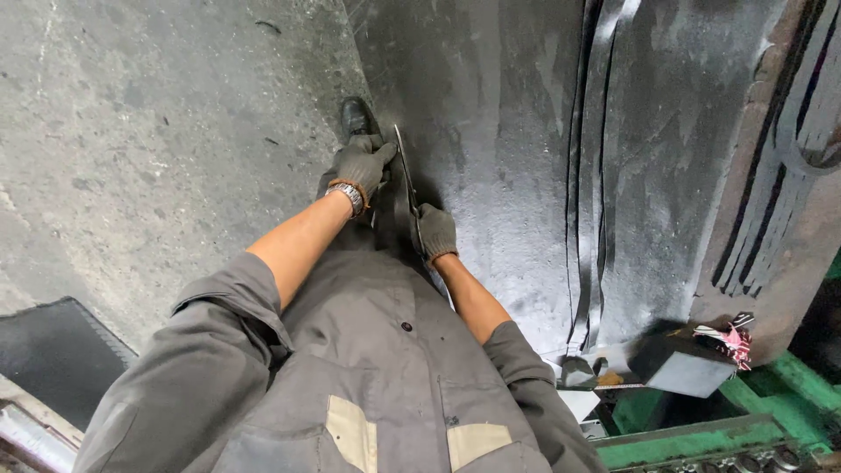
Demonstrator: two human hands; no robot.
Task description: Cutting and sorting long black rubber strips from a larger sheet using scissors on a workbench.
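A wide black rubber sheet (491,131) lies on the concrete floor, and I stand at its left edge. My left hand (361,165), in a dark knit glove with a wristwatch, grips the sheet's edge near my black shoe (356,116). My right hand (435,231), also gloved, is closed on large metal shears (405,175) whose blades point along the sheet's edge toward the left hand.
Narrow cut black strips (589,175) run lengthwise down the sheet at right. More strips lie on a rusty slab (788,175). A green metal frame (701,434) and a dark block with pink-white cord (723,337) sit at lower right. A black mat (53,350) lies at lower left.
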